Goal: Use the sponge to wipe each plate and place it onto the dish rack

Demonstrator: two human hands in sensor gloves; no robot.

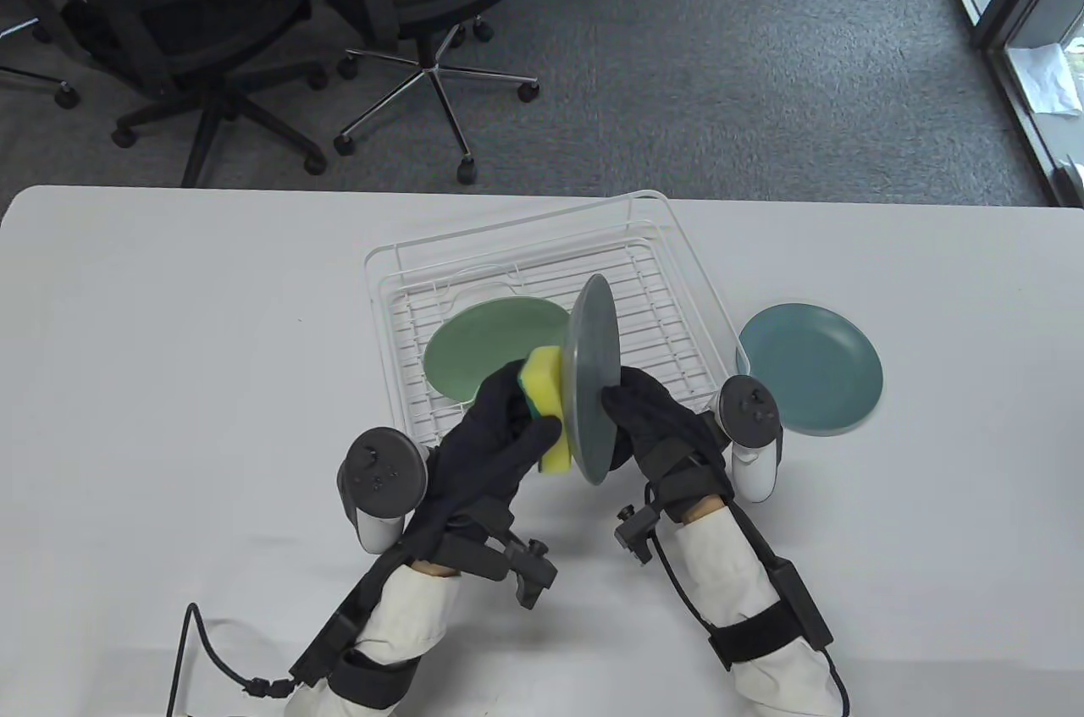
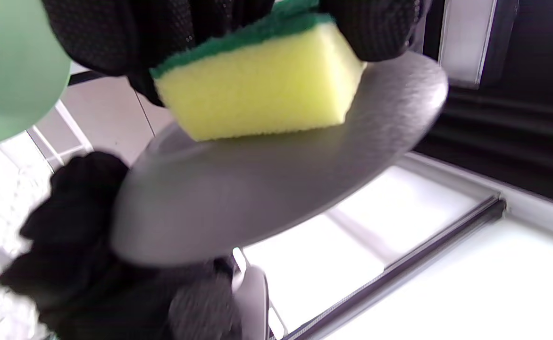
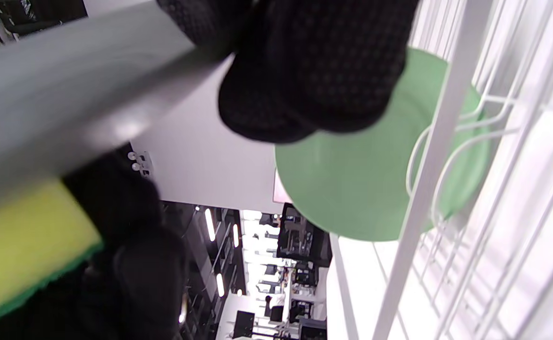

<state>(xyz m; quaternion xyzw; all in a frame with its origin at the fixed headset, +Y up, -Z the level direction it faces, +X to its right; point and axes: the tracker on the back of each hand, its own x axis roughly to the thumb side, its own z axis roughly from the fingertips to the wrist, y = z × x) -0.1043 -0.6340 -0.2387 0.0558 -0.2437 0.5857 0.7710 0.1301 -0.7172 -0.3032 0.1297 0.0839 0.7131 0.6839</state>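
Observation:
My right hand grips the lower rim of a grey plate and holds it on edge above the table, just in front of the white wire dish rack. My left hand grips a yellow sponge with a green scrub side and presses it against the plate's left face. In the left wrist view the sponge lies flat on the grey plate. A light green plate lies in the rack. The right wrist view shows the grey plate, the sponge and the green plate.
A teal plate lies flat on the white table to the right of the rack. Black office chairs stand on the carpet beyond the table's far edge. Cables trail from both wrists toward the table's near edge.

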